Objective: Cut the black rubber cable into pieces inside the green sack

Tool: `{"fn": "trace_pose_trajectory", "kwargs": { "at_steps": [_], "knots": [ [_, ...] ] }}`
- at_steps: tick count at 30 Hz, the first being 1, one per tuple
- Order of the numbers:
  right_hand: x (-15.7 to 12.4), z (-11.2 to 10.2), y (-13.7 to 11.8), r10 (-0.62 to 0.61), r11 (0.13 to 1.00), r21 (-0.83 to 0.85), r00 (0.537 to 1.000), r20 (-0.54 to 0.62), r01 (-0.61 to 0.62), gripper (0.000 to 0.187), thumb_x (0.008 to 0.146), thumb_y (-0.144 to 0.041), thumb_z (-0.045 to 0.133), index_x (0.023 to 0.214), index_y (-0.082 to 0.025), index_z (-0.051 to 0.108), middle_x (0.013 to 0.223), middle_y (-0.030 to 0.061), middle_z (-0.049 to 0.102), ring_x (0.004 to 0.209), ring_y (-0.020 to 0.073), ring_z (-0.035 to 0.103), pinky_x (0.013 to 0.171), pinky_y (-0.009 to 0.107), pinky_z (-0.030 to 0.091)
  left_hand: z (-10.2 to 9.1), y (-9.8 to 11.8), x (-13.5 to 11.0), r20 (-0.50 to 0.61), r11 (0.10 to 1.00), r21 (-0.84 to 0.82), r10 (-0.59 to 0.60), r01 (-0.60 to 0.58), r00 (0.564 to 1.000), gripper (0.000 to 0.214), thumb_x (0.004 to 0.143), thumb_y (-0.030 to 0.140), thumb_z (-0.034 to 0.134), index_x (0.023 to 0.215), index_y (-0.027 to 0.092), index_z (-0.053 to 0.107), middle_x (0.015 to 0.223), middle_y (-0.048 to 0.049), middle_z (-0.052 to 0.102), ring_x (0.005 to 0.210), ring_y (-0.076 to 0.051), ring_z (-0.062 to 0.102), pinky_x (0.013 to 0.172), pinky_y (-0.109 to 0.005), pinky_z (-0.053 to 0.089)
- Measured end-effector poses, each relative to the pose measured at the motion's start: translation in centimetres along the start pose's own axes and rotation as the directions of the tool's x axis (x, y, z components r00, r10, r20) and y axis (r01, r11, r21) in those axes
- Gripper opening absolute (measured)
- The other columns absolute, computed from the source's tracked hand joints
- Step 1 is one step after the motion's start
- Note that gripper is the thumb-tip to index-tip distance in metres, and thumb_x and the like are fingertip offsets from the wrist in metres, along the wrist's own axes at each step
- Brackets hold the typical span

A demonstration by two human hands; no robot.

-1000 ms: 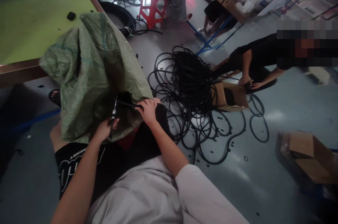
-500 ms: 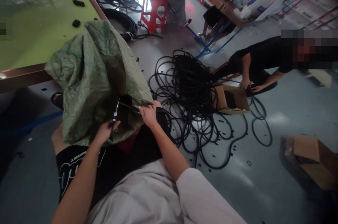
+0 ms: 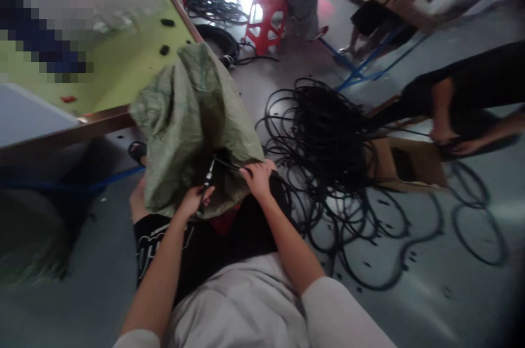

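My left hand [image 3: 196, 201] is closed around black-handled cutters [image 3: 209, 175], whose silver tip points up into the mouth of a green woven sack [image 3: 176, 118]. Draped over my lap, the sack gapes towards me. My right hand [image 3: 258, 177] grips a black hose [image 3: 230, 165] at the sack's right edge. The hose's end reaches left to the cutters' tip; whether the blades touch it is too blurred to tell. From my right hand the hose seems to run down toward the coils on the floor.
Tangled black hose [image 3: 328, 140] lies on the floor at my right. Beyond it, a co-worker's hands [image 3: 455, 143] work over a cardboard box [image 3: 406, 164]. A green-topped table [image 3: 135, 58] stands at left, a red stool [image 3: 266, 17] ahead. Small black pieces litter the floor.
The view has swung left, so everything sits further right in the picture. Both hands keep their grips at the sack's mouth, with the cutters' tip still by the hose end.
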State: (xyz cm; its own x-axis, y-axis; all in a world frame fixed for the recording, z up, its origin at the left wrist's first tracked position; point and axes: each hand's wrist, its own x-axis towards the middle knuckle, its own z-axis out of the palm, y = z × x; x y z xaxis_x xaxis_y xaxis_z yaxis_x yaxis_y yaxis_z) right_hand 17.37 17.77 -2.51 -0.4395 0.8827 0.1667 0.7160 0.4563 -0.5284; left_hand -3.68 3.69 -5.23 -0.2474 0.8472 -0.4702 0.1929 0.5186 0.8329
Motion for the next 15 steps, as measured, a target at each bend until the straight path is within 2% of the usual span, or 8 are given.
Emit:
{"fn": "trace_pose_trajectory", "kwargs": {
  "at_steps": [2, 6, 8, 11, 13, 15],
  "knots": [
    [0.13, 0.25, 0.08, 0.003, 1.000, -0.021, 1.000, -0.002, -0.003, 0.034, 0.096, -0.045, 0.044, 0.088, -0.021, 0.068, 0.088, 0.0052, 0.067, 0.097, 0.0223, 0.049, 0.087, 0.034, 0.023, -0.03, -0.33, 0.07, -0.077, 0.999, 0.041, 0.004, -0.001, 0.997, 0.051, 0.074, 0.068, 0.055, 0.076, 0.016, 0.060, 0.059, -0.0010, 0.059, 0.051, -0.015, 0.054, 0.051, -0.025, 0.040],
    [0.39, 0.65, 0.19, -0.003, 0.997, -0.083, 1.000, 0.026, 0.005, 0.048, 0.099, -0.043, 0.033, 0.076, -0.019, 0.067, 0.076, 0.0060, 0.066, 0.086, 0.0209, 0.051, 0.082, 0.033, 0.025, -0.19, -0.92, 0.29, -0.174, 0.981, 0.169, 0.126, -0.097, 0.977, 0.045, 0.078, 0.061, 0.057, 0.083, 0.017, 0.063, 0.073, -0.0052, 0.066, 0.068, -0.018, 0.061, 0.063, -0.027, 0.044],
    [0.43, 0.67, 0.24, -0.013, 0.994, -0.112, 0.999, 0.046, 0.018, 0.051, 0.100, -0.043, 0.030, 0.075, -0.019, 0.068, 0.072, 0.0065, 0.065, 0.083, 0.0204, 0.052, 0.081, 0.032, 0.026, -0.17, -0.87, 0.21, -0.162, 0.978, 0.171, 0.150, -0.122, 0.975, 0.043, 0.079, 0.059, 0.057, 0.083, 0.017, 0.062, 0.075, -0.0058, 0.067, 0.071, -0.019, 0.062, 0.066, -0.027, 0.045],
    [0.45, 0.59, 0.34, -0.004, 0.991, -0.133, 0.999, 0.055, 0.011, 0.052, 0.100, -0.043, 0.030, 0.074, -0.018, 0.068, 0.071, 0.0071, 0.065, 0.080, 0.0206, 0.053, 0.080, 0.033, 0.027, 0.01, -0.59, 0.02, -0.081, 0.991, 0.080, 0.116, -0.110, 0.990, 0.044, 0.080, 0.060, 0.055, 0.079, 0.017, 0.060, 0.068, -0.0043, 0.064, 0.062, -0.017, 0.062, 0.060, -0.026, 0.044],
    [0.42, 0.55, 0.40, 0.001, 0.995, -0.099, 1.000, 0.027, 0.002, 0.047, 0.098, -0.044, 0.034, 0.078, -0.018, 0.068, 0.076, 0.0075, 0.066, 0.082, 0.0213, 0.053, 0.080, 0.033, 0.027, 0.12, -0.44, -0.05, -0.051, 0.997, 0.034, 0.076, -0.074, 0.996, 0.045, 0.080, 0.061, 0.054, 0.077, 0.016, 0.059, 0.063, -0.0028, 0.062, 0.055, -0.016, 0.060, 0.055, -0.025, 0.043],
    [0.35, 0.56, 0.43, -0.015, 0.999, -0.028, 1.000, -0.013, 0.015, 0.038, 0.096, -0.046, 0.041, 0.087, -0.019, 0.067, 0.085, 0.0074, 0.067, 0.089, 0.0221, 0.053, 0.083, 0.033, 0.028, 0.14, -0.39, -0.06, -0.076, 0.999, 0.035, 0.040, -0.037, 0.996, 0.047, 0.079, 0.063, 0.054, 0.077, 0.016, 0.059, 0.062, -0.0020, 0.061, 0.052, -0.015, 0.058, 0.052, -0.024, 0.041]
  ]
}}
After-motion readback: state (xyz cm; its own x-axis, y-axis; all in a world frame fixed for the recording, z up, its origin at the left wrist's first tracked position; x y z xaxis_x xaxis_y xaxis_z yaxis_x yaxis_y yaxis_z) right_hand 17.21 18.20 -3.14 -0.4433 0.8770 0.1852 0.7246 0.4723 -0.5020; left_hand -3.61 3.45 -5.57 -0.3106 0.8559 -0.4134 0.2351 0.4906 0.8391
